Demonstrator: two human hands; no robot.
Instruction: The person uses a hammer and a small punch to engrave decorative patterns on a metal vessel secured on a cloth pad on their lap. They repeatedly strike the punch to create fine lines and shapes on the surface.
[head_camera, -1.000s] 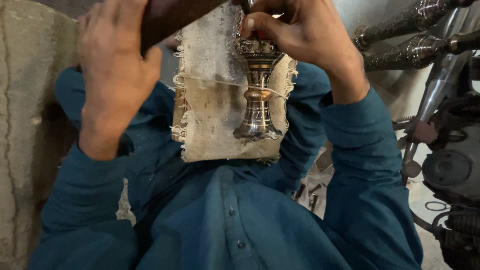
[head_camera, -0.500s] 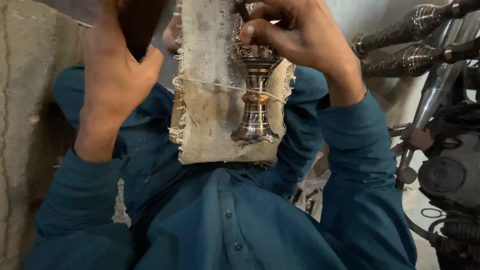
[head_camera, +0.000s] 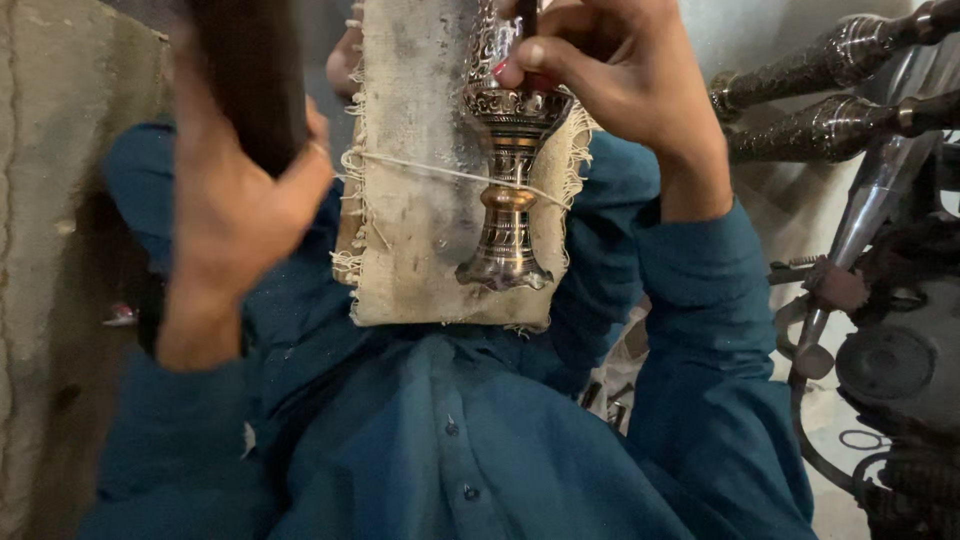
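My left hand (head_camera: 235, 200) is raised well left of the cloth pad (head_camera: 430, 230), wrist bent up, forearm rising out of my blue sleeve (head_camera: 170, 450). Fingers are wrapped tight round a dark wooden block (head_camera: 250, 80); it stands upright, blurred, top out of frame.

The pad, a frayed off-white rectangle, sits centre against my chest. An engraved metal goblet piece (head_camera: 508, 170) lies on the pad's right half, flared foot pointing down twd my shirt (head_camera: 450, 450), upper part under my fingers. A white string (head_camera: 430, 172) crosses the pad & runs to the stem.

My right hand (head_camera: 610, 80) comes in from the pad's upper right, wrist cocked, fingers pinched on the top of the goblet piece w/ something thin & dark between them — can't tell what.

Right of the pad, well apart: two engraved metal tubes (head_camera: 830, 90) & a dark machine (head_camera: 890, 360).
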